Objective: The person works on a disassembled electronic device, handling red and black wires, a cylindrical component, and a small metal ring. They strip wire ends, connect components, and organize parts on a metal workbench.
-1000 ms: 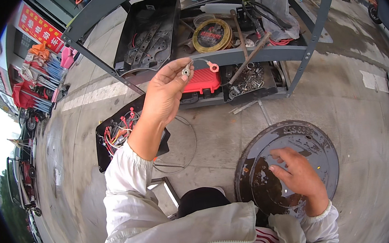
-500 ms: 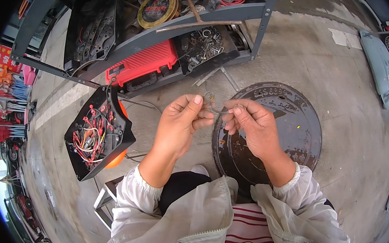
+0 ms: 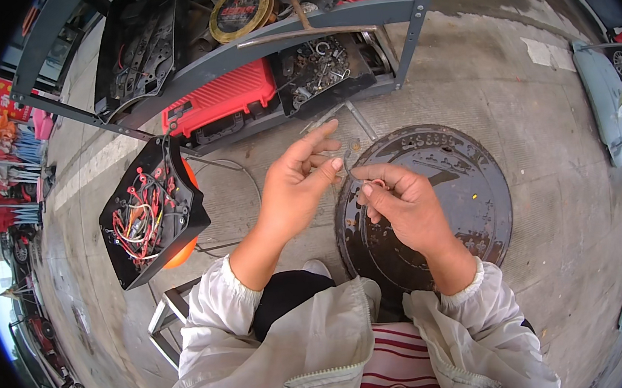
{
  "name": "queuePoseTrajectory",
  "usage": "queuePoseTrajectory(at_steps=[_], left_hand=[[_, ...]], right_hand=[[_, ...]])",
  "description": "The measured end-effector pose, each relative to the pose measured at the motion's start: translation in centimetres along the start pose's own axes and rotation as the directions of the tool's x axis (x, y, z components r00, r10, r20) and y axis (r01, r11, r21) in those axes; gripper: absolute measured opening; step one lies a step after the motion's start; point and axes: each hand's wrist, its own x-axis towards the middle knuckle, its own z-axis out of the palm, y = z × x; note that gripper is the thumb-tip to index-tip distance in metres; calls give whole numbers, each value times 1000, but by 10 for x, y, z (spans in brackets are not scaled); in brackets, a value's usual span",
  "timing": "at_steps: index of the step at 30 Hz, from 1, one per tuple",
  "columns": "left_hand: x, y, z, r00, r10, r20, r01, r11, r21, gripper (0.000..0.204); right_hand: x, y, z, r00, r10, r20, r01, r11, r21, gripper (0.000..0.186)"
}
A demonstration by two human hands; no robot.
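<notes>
Over the floor in front of me, my right hand [image 3: 401, 198] pinches a thin dark wire [image 3: 346, 161] between thumb and fingers. Part of the wire curves up toward the left fingertips, and a strand seems to hang below the grip. A small reddish bit shows at the right fingertips; its kind is too small to tell. My left hand [image 3: 296, 184] is just to the left, its index finger stretched out and its thumb apart from it. The left thumb tip lies close to the wire's curve; whether they touch I cannot tell.
A black bin [image 3: 148, 218] of tangled wires stands at left. Ahead is a metal rack [image 3: 294, 30] with a red case [image 3: 221, 96], a tray of small hardware [image 3: 322, 71] and a yellow-rimmed spool [image 3: 242, 12]. A round manhole cover [image 3: 463, 201] lies under my right hand.
My left fingers have spread from a pinch, with the index finger now extended. The right hand keeps its pinch, and the wire's curve has shifted between the hands. The view has moved slightly.
</notes>
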Motion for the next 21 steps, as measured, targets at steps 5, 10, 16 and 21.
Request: queuePoseTrajectory(at_steps=[5, 10, 16, 21], left_hand=[[-4, 9, -5, 977, 145, 156, -198, 888, 415, 32], [-6, 13, -3, 947, 274, 169, -316, 701, 639, 17], [-10, 9, -1, 946, 320, -54, -235, 791, 565, 17], [-7, 2, -9, 988, -140, -63, 137, 989, -48, 32]], right_hand=[[-7, -7, -3, 998, -53, 34, 62, 922, -382, 18], [-5, -3, -8, 991, -137, 5, 130, 934, -332, 16], [-4, -8, -9, 999, -28, 31, 27, 999, 38, 16], [-2, -10, -9, 999, -3, 39, 0, 996, 92, 19]])
